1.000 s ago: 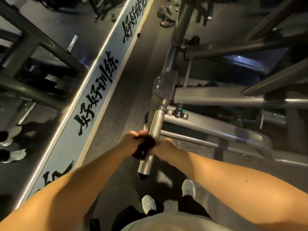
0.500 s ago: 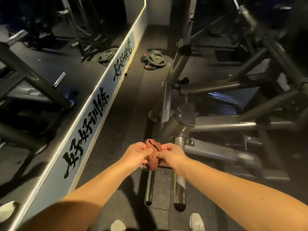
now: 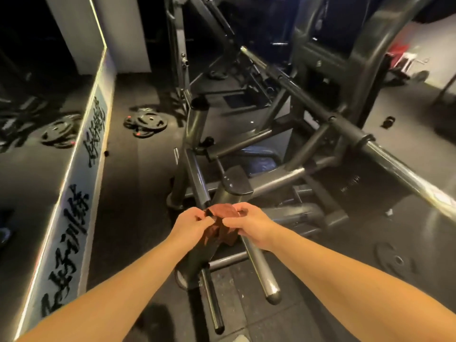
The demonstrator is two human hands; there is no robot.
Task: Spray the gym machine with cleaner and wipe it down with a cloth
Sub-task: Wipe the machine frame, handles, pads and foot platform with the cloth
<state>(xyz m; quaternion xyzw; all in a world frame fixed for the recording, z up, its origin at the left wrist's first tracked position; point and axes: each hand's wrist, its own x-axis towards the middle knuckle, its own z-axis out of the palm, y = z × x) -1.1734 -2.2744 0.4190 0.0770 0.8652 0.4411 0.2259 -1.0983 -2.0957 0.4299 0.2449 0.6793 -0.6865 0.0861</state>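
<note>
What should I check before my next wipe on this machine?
1. Grip on cloth: ok, left hand and right hand both pinch it.
2. Spread of cloth: not ok, it is bunched.
3. Reach of spray bottle: cannot tell, none in view.
4. Cleaner on bar: cannot tell, the light is dim.
5. Room round bar: ok, plates lie apart from it.

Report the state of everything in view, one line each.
cloth, bunched, pinched between both hands
left hand, fingers curled on the cloth
right hand, fingers curled on the cloth
weight plates, lying flat, piled together
chrome peg, bare, no plate loaded
</note>
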